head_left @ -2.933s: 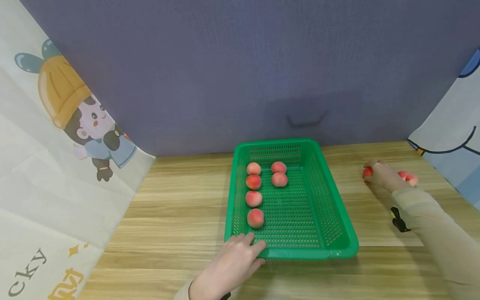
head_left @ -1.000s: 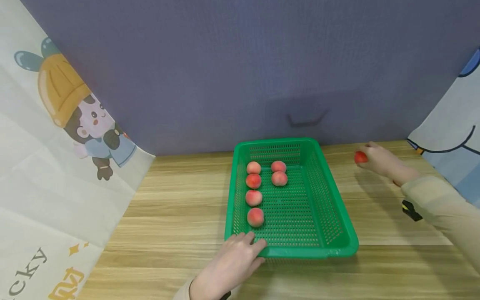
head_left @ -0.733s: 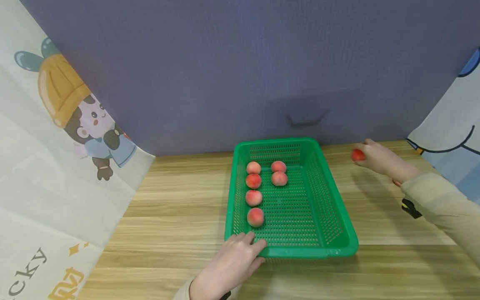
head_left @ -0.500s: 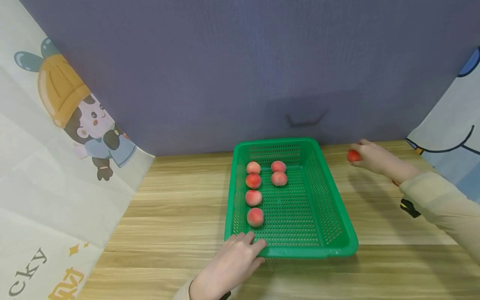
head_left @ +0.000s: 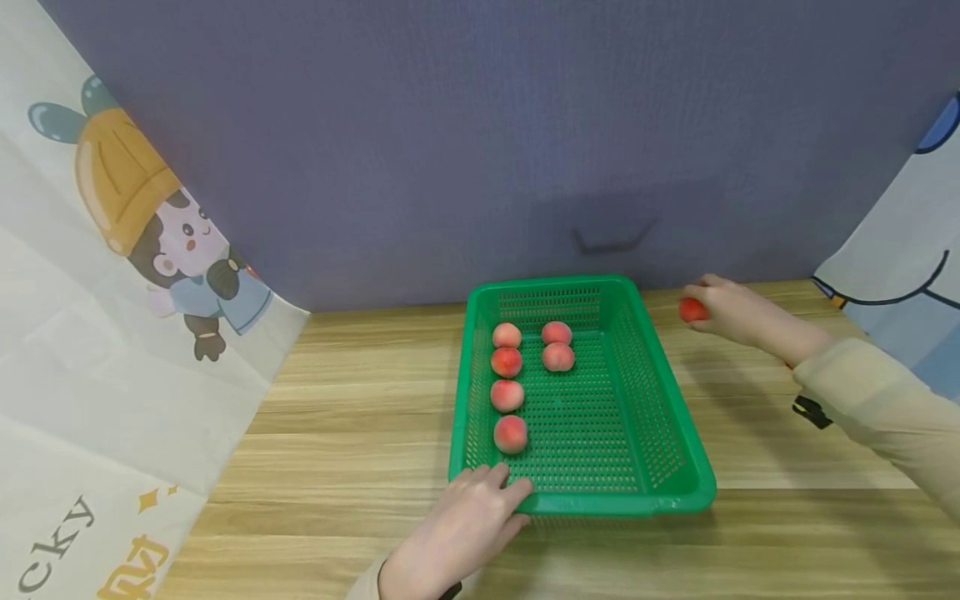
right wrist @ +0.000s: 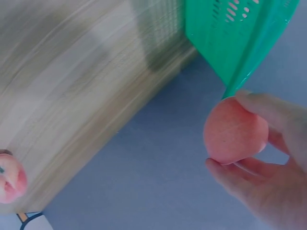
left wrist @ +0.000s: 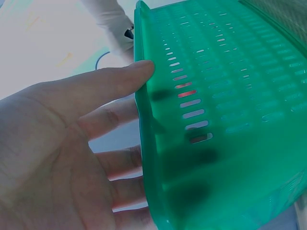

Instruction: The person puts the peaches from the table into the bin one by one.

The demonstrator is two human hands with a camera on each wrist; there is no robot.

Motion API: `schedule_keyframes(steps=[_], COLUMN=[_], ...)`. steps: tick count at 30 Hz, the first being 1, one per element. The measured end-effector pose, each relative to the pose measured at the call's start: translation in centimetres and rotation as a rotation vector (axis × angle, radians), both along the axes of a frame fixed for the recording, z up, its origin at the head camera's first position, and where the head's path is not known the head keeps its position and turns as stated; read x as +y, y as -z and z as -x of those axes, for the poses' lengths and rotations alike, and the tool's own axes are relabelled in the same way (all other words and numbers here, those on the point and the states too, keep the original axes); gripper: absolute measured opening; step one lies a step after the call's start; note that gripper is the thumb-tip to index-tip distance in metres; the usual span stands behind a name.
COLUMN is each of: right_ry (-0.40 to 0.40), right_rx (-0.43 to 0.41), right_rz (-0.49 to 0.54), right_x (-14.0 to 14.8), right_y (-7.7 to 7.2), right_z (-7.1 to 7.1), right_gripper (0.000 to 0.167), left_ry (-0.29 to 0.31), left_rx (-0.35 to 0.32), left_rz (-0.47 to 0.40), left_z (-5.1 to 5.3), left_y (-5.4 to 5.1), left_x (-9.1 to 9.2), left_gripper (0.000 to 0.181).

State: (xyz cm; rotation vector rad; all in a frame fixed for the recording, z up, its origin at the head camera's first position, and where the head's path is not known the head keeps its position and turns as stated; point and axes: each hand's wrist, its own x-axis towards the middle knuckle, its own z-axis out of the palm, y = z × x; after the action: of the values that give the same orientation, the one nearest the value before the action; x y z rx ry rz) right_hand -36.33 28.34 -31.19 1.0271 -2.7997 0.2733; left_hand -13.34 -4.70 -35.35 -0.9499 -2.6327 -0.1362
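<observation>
My right hand [head_left: 731,312] holds a red peach [head_left: 693,310] between thumb and fingers, above the table just right of the green basket [head_left: 678,392]. The right wrist view shows the held peach [right wrist: 235,132] up close, apart from the table. At the basket's near left corner, my left hand [head_left: 465,521] grips the rim; in the left wrist view its thumb [left wrist: 122,79] lies on one side of the wall and the fingers on the other. Inside the basket, several peaches form a left column [head_left: 507,396], with two more in a second column [head_left: 558,346].
Another peach [right wrist: 10,179] lies on the wooden table [right wrist: 72,96], largely hidden by the right forearm in the head view. A dark blue-grey panel [head_left: 450,150] rises behind the basket. Printed white sheets flank the table, the left one [head_left: 97,358] with a cartoon figure.
The right hand has lifted the peach off the table at the right and carried it left, closer to the basket. The left hand and the basket have stayed in place.
</observation>
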Motion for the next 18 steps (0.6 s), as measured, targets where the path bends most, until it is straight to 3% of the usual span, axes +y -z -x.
schedule_keyframes(steps=[11, 18], right_ry=[-0.058, -0.077], right_rx=[0.067, 0.061], right_rz=[0.033, 0.032], right_x=[-1.3, -2.2], right_y=[-0.9, -1.6], right_z=[-0.2, -0.3], right_gripper=[0.035, 0.032], left_ry=[0.0, 0.003], left_rx=[0.004, 0.019], left_rz=[0.007, 0.004], left_z=[0.0, 0.0], left_y=[-0.1, -0.1], left_x=[0.0, 0.0], left_gripper=[0.021, 0.022])
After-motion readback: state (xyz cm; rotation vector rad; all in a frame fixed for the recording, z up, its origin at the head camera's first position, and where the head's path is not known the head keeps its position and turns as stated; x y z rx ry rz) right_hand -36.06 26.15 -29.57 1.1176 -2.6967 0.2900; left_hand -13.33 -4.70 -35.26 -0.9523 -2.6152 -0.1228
